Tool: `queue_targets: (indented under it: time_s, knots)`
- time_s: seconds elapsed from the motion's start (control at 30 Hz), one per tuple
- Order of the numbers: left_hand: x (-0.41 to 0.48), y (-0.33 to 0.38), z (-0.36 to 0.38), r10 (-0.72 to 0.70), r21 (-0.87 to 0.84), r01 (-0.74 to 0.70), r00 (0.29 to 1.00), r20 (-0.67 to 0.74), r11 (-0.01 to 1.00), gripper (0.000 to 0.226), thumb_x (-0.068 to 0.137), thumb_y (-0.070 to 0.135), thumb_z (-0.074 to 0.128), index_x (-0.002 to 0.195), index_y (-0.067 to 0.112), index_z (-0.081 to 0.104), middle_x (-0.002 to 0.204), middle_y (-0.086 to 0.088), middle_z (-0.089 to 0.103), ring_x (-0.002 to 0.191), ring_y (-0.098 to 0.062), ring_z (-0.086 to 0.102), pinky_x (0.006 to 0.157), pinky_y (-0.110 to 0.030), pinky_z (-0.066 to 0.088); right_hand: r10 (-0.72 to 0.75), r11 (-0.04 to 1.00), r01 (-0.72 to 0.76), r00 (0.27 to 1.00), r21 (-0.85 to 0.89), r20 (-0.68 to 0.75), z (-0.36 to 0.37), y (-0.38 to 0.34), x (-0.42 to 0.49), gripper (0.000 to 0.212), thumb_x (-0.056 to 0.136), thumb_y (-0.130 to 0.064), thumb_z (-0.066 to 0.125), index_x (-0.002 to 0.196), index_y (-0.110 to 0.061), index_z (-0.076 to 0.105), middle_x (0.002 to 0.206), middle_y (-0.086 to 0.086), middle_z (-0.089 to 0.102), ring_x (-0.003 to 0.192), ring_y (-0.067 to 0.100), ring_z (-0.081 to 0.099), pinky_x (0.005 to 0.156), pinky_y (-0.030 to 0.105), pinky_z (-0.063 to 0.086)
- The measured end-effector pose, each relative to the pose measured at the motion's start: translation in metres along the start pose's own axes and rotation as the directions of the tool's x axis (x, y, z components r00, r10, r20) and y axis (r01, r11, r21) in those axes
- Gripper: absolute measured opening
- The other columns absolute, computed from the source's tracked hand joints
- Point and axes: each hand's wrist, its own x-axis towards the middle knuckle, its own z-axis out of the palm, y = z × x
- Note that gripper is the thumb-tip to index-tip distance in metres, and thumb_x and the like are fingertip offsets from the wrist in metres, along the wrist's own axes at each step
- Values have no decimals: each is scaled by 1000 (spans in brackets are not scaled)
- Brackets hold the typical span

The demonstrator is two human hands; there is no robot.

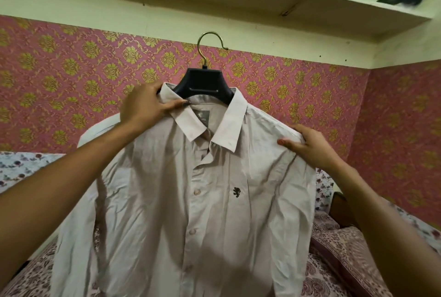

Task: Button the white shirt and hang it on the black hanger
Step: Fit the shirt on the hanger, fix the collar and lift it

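Currently the white long-sleeved shirt (167, 201) sits on the black plastic hanger (202, 80), left hand (143, 108) pinching its collar, right hand (307, 146) pinching its shoulder. Caution: the neck appears unfastened, so a loosened grip may let it slip off.

Both forearms bare to frame edge. Left hand (143, 108): thumbnail dark, looks painted. Right hand (310, 147): thumbnail pale, slightly glossy.
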Motion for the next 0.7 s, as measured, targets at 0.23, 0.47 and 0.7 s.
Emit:
queue_targets:
  time_s: [0.23, 0.47, 0.7]
  knots:
    - [-7, 9, 21, 84, -65, -79, 993, 80, 995, 44, 68, 55, 71, 89, 17, 65, 77, 0, 63, 63, -15, 54, 49, -24, 34, -52, 996, 62, 990, -70, 134, 7, -30, 13, 85, 62, -59, 72, 132, -22, 44, 122, -3, 57, 106, 14, 54, 90, 27, 43]
    - [-13, 19, 30, 140, 61, -137, 989, -51, 989, 53, 67, 67, 63, 93, 21, 66, 71, 5, 59, 59, -13, 50, 44, -20, 26, -162, 976, 154, 986, -156, -37, 22, -39, 25, 25, 89, -27, 59, 112, -17, 58, 104, 6, 67, 88, 24, 61, 74, 43, 52]
    - [-8, -5, 32, 152, -124, -122, 949, 276, 985, 93, 63, 91, 26, 114, 19, 56, 100, -1, 63, 84, -21, 58, 68, -33, 45, -124, 948, 109, 992, -301, -32, 5, -28, 27, 22, 92, -34, 54, 103, -16, 53, 94, 12, 65, 76, 30, 58, 61, 37, 45]
